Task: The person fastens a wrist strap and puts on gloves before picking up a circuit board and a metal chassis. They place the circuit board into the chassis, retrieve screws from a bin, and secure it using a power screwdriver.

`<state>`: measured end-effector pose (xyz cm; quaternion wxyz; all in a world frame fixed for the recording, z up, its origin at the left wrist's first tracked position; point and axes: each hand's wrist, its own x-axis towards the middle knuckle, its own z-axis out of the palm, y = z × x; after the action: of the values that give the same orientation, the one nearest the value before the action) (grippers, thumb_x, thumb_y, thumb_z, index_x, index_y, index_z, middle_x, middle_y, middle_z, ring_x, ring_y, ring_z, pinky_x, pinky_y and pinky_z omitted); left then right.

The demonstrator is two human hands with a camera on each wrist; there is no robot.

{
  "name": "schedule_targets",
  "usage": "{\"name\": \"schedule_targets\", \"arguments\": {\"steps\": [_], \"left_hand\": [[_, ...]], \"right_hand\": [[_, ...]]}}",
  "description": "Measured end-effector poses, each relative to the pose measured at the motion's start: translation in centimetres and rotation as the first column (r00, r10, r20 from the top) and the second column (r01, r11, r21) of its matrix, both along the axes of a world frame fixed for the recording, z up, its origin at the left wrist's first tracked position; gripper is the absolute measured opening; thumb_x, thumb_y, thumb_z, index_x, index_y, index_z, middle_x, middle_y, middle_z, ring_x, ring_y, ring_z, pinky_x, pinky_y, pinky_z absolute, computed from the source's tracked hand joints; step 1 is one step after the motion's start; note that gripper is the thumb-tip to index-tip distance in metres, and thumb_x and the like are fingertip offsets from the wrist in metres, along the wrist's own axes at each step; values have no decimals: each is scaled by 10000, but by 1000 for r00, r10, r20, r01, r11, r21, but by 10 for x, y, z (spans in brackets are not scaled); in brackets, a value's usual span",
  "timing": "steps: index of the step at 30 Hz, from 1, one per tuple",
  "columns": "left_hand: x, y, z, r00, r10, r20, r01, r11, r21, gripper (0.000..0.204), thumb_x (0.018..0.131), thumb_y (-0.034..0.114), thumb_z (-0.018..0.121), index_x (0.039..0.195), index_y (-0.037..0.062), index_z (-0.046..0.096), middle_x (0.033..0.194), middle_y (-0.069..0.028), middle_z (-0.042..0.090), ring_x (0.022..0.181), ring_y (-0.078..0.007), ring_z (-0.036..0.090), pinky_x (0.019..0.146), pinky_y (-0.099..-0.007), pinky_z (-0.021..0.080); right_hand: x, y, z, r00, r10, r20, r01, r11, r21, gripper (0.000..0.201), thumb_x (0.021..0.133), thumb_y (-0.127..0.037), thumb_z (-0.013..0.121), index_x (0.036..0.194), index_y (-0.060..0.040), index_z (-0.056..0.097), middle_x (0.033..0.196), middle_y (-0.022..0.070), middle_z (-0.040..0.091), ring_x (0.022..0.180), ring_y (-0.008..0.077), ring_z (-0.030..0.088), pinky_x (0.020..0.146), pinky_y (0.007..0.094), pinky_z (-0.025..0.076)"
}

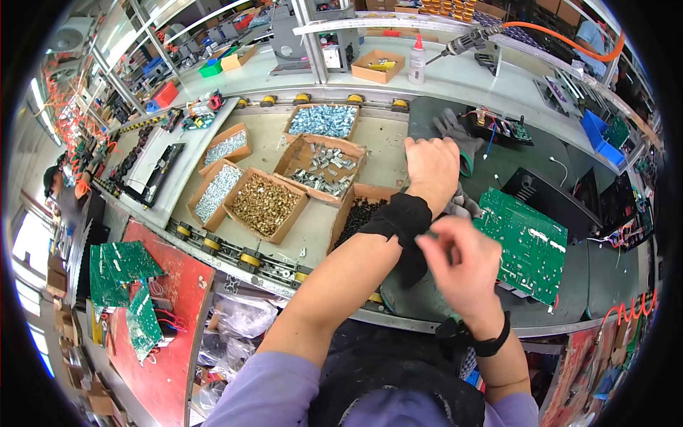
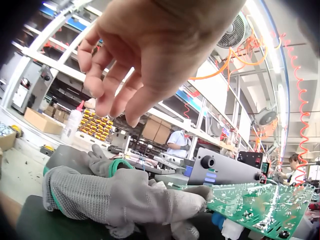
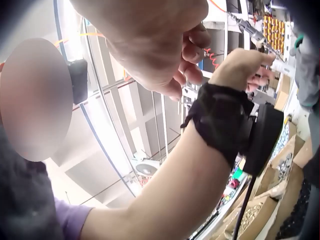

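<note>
My left hand (image 1: pixel 432 167) is held out over the bench with its fingers bent loosely downward; nothing shows in it in the left wrist view. Beneath it lie grey work gloves (image 2: pixel 115 197) with green cuffs. Around my left wrist is a black band (image 1: pixel 405 217). My right hand (image 1: pixel 466 267) hovers close beside that band, thumb and fingers loosely curved, with no object visible between them. A black strap (image 1: pixel 493 344) circles the right wrist. To the right of the hands a large green circuit board (image 1: pixel 523 245) rests solder side up.
Cardboard boxes of small metal parts stand left of the hands, including brass-coloured pieces (image 1: pixel 263 205) and black screws (image 1: pixel 361 217). A power screwdriver (image 1: pixel 469 41) hangs at the back near a red-capped bottle (image 1: pixel 417 62). Black housings (image 1: pixel 551 203) sit at right.
</note>
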<state>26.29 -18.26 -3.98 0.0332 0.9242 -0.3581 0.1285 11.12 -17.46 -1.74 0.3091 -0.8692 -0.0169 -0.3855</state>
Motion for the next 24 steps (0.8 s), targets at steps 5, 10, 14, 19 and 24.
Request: {"name": "schedule_targets", "arguments": {"steps": [5, 10, 14, 19, 24], "left_hand": [[1, -6, -5, 1000, -5, 20, 5, 1000, -21, 210, 880, 150, 502, 1067, 110, 590, 935, -66, 673, 878, -240, 672, 845, -441, 432], [-1, -7, -4, 998, 17, 65, -15, 999, -31, 212, 886, 158, 506, 1074, 109, 590, 951, -69, 671, 891, -236, 670, 858, -428, 429], [-1, 1, 10, 998, -13, 65, 16, 999, -49, 205, 882, 214, 549, 1045, 112, 620, 919, -81, 678, 869, -253, 673, 856, -441, 458], [-29, 57, 71, 583, -715, -387, 239, 605, -759, 186, 844, 233, 674, 876, 49, 669, 701, -47, 646, 633, -148, 613, 589, -306, 483], [-59, 112, 108, -415, -910, 1, -336, 153, -929, 314, 908, 345, 564, 942, 33, 573, 753, -71, 615, 539, -110, 509, 506, -230, 378]], "right_hand": [[4, 10, -16, 998, 49, 39, -41, 982, -184, 252, 675, -100, 776, 811, -53, 568, 714, 64, 520, 582, 222, 547, 481, 331, 423], [1, 14, -16, 985, 146, 94, -115, 954, -277, 200, 676, -36, 732, 775, -32, 558, 702, 76, 500, 564, 225, 524, 473, 328, 418], [-12, -4, 2, 989, 147, -6, -146, 982, -121, 191, 693, -36, 713, 846, -24, 600, 706, 70, 524, 557, 194, 525, 482, 286, 416], [-41, -51, 11, 985, -135, 111, 56, 846, 530, 158, 935, -173, 529, 975, -28, 576, 753, -22, 544, 624, 44, 467, 553, 173, 347], [-12, -42, -29, 929, 369, -37, -200, 582, 788, 225, 868, -28, 595, 1092, -15, 595, 972, 13, 632, 778, 40, 557, 655, 186, 450]]}}
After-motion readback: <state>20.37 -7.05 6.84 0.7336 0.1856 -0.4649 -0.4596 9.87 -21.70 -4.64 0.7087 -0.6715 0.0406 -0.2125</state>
